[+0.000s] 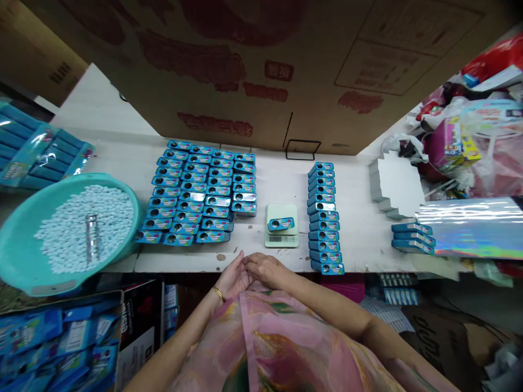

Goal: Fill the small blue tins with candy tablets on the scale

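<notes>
At the table's front edge my two hands meet in front of my body. My left hand is turned palm up with its fingers loosely apart, partly covered by the other hand. Over it, my right hand lies with curled fingers touching the left fingers; whether anything is between them is hidden. Just beyond them sits a small pale kitchen scale, bearing one blue candy tin with a dark round window. Neither hand touches the scale.
Rows of blue tins stand left, another column right. A turquoise basin holds pale blue candies and a metal scoop. A large cardboard box walls the back. White card pieces lie right.
</notes>
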`<state>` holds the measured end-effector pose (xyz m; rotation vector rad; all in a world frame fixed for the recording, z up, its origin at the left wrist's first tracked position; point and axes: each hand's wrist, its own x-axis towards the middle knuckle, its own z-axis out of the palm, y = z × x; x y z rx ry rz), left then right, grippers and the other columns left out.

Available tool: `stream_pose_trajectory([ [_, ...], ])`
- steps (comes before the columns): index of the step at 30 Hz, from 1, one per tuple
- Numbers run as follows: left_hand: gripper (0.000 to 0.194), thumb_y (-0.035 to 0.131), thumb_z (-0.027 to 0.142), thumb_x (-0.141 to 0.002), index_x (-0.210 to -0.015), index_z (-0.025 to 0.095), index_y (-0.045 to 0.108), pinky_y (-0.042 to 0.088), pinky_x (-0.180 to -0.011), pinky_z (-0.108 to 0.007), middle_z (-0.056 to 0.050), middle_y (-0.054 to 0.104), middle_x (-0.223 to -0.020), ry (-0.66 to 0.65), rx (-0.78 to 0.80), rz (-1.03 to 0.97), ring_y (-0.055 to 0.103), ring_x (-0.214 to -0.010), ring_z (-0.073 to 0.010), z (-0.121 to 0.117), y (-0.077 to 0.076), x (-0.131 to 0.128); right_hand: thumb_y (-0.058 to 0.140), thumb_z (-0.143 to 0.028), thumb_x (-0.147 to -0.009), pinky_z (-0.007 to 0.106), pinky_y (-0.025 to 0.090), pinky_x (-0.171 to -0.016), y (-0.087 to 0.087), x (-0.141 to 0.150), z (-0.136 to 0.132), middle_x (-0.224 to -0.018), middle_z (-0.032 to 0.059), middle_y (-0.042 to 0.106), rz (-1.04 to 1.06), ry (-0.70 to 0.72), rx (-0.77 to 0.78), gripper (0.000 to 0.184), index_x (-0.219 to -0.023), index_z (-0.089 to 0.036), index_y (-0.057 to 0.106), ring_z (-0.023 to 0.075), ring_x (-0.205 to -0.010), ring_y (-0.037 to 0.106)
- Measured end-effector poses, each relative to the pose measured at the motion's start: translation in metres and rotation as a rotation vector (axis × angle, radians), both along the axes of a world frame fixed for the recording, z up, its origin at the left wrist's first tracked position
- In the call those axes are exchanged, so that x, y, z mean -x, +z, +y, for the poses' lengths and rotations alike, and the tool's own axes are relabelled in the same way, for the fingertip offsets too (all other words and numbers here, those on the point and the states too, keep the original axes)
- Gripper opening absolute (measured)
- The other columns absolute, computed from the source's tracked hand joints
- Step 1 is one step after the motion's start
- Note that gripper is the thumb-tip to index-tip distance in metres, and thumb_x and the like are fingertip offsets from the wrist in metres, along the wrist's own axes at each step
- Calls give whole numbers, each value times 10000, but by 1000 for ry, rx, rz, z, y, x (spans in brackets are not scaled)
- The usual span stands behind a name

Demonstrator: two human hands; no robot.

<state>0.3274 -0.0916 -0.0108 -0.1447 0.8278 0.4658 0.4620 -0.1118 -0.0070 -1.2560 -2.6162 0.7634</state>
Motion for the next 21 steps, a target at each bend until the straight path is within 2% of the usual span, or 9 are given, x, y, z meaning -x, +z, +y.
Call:
stream_pose_trajectory([
  [5,349,365,337,-812,-971,85,547,441,-752,-339,-108,631,-814,-37,12,-17,592,-810,-198,-3,-3,0,452,-175,-796,227,422,-721,-5,-5,-6,-968,48,523,10,-40,40,167,-946,-153,522,139,-888,477],
  [9,347,362,334,-813,-967,88,552,443,-744,-332,-105,636,-786,-62,25,2,597,-787,-194,-4,-5,-2,462,-173,-787,232,422,-699,-8,-6,-9,-926,50,522,-6,-57,73,169,-941,-154,527,138,-840,484],
  [16,325,369,318,-814,-946,87,556,455,-707,-317,-87,633,-714,-84,2,-20,602,-711,-175,-4,-7,-5,445,-172,-794,240,424,-694,-12,-8,-12,-880,51,538,28,-97,52,156,-909,-153,549,138,-815,493],
  [21,250,410,271,-800,-796,91,583,471,-642,-274,-59,608,-624,-40,3,-9,579,-582,-130,-1,-6,-8,409,-223,-827,250,418,-744,1,-20,-8,-962,52,544,183,-124,-26,206,-980,-195,544,138,-892,484],
])
